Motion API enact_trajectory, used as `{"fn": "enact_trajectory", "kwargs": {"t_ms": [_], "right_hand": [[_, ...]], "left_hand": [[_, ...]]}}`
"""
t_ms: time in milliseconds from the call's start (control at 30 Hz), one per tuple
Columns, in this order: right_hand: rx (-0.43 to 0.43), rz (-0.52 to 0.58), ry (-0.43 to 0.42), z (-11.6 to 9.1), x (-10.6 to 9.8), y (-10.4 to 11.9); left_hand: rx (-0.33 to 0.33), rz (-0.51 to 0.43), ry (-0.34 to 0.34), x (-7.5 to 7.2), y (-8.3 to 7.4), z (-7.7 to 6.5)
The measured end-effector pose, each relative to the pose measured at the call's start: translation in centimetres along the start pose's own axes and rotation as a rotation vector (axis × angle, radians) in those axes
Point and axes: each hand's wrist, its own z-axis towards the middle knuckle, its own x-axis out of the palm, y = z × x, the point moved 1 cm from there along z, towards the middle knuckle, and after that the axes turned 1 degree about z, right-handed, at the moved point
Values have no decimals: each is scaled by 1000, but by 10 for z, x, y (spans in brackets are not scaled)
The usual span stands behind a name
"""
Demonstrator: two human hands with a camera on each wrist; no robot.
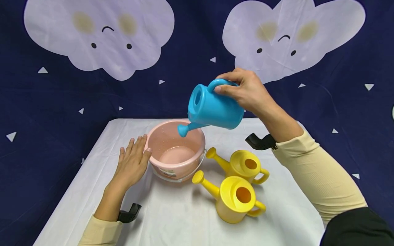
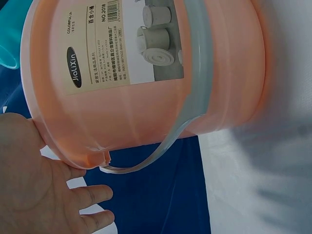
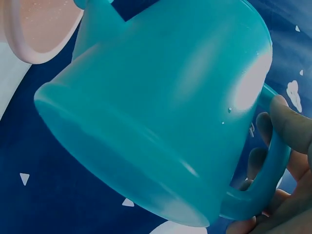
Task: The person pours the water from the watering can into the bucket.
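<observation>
My right hand grips the handle of a blue watering can, held in the air and tipped so its spout points down over a pink bucket. In the right wrist view, fingers and thumb curl round the can's handle. A little water lies in the bucket's bottom. My left hand rests against the bucket's left rim with fingers straight; the left wrist view shows the palm at the rim. The bucket's pale carrying handle hangs down its side.
Two yellow watering cans stand upright right of the bucket: one farther back, one nearer, spouts toward the left. A white cloth covers the table. Behind hangs a dark blue backdrop with clouds and triangles.
</observation>
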Motion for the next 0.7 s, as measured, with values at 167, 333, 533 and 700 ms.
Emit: {"fn": "enact_trajectory", "kwargs": {"t_ms": [167,333,533,700], "right_hand": [[6,62,-32,-2,-3,-6],[17,99,-54,-4,-4,-11],[17,121,-76,-7,-6,-15],[-6,133,-88,-8,-6,-18]], "left_hand": [[-2,0,-1,-1,0,0],[-5,2,2,0,0,1],[-3,-1,-1,1,1,0],[-3,-1,0,1,0,0]]}}
